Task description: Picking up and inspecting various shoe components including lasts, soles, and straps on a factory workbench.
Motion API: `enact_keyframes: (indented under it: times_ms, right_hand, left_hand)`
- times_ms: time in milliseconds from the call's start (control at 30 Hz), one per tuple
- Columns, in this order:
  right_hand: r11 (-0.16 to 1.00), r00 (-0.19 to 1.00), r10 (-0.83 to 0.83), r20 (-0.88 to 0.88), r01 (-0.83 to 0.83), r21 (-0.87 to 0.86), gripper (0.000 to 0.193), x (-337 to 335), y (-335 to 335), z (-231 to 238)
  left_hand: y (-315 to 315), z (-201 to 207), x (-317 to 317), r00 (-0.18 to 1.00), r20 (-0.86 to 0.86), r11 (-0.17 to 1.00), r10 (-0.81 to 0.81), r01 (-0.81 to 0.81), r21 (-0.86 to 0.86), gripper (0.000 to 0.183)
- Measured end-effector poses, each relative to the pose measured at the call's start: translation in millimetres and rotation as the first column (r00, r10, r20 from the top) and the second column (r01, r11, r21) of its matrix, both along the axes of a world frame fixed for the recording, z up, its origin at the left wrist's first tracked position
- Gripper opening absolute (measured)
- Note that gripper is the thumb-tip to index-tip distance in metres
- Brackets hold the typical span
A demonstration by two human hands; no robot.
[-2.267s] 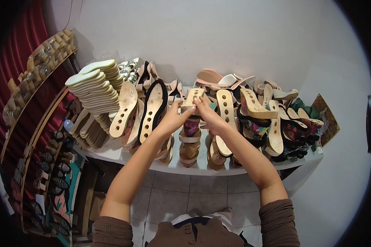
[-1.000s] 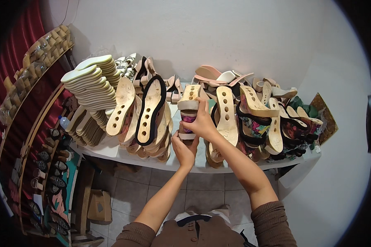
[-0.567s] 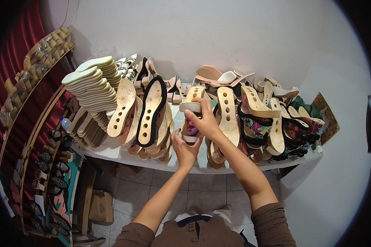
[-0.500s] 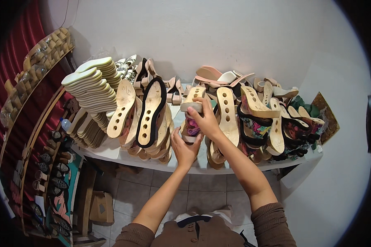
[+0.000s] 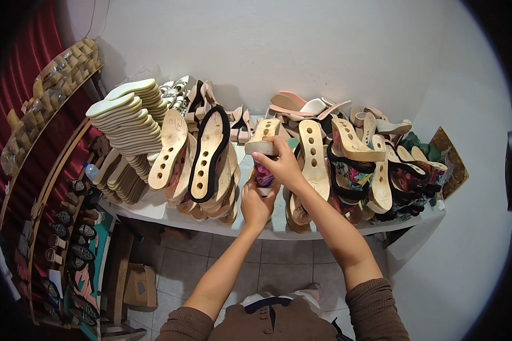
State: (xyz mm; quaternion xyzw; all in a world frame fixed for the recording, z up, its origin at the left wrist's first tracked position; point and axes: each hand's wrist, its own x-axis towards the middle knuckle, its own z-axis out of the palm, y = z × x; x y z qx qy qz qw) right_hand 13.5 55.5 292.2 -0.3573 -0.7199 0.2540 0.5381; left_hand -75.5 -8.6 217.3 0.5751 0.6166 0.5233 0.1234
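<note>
White bench (image 5: 149,207) beneath, you hold a purple-strapped sandal stack (image 5: 263,173) between your grips: right grip (image 5: 283,166) clamped on its upper sole (image 5: 259,132), left grip (image 5: 257,206) wrapped lower down, apparently for balance.

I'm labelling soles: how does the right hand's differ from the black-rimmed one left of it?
The gripped sole has a pale edge; the black-rimmed sole, a black one. The right hand holds the gripped sole; neither hand touches the black-rimmed sole. Both have round holes.
</note>
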Motion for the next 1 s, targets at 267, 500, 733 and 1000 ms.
enact_keyframes:
  times_ms: [267, 500, 733, 1000]
  right_hand:
    - [0.998, 1.0, 0.031, 0.004, -0.031, -0.046, 0.046, 4.4, 4.0, 2.8]
    - [0.993, 0.995, 0.091, 0.045, -0.088, -0.077, 0.043, 15.4, 12.4, 0.2]
    - [0.978, 0.988, 0.15, -0.039, -0.154, -0.137, 0.046, 22.2, 8.5, 17.6]
    - [0.978, 0.985, 0.158, -0.074, -0.167, -0.129, 0.047, 22.5, 4.8, -2.8]
  left_hand:
    - [-2.8, 7.4, 5.1, 0.996, -0.074, 0.998, 0.059, -0.057, 0.026, 0.065]
    - [10.5, 15.7, 5.8, 0.994, -0.084, 0.997, 0.071, -0.067, 0.045, 0.069]
    - [13.0, 34.0, -1.1, 0.999, -0.052, 0.997, -0.007, 0.003, -0.075, 0.046]
    - [8.2, 35.0, -4.6, 0.999, -0.023, 0.997, -0.04, 0.038, -0.069, 0.066]
